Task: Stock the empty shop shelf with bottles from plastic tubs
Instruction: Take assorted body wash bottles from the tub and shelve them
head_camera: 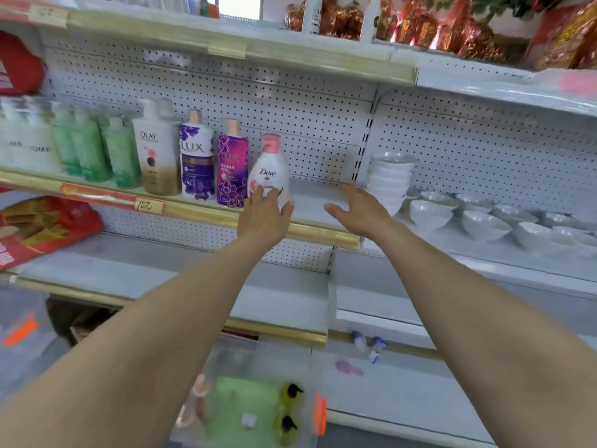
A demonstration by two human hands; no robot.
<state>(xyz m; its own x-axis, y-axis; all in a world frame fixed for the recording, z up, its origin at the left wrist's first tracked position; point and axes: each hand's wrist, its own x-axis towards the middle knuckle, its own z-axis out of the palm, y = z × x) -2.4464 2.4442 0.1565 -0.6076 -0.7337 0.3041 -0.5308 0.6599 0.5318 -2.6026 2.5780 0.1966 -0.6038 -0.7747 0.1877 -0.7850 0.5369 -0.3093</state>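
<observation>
Four labelled plastic pump bottles stood on the shelf (pixel 311 202): one Olay bottle (pixel 155 156), one white-purple Lux bottle (pixel 196 160), one magenta Lux bottle (pixel 231 166), and one rounded white Dove bottle (pixel 270 171) with a pink pump, upright at the row's 3 o'clock end. Left hand (pixel 265 213) wrapped the Dove bottle's lower body. Right hand (pixel 358 208), fingers spread wide, was at 3 o'clock of the Dove bottle over bare shelf; contact unclear. Clear tub (pixel 268 357) at 6 o'clock held two yellow bottles (pixel 286 397).
</observation>
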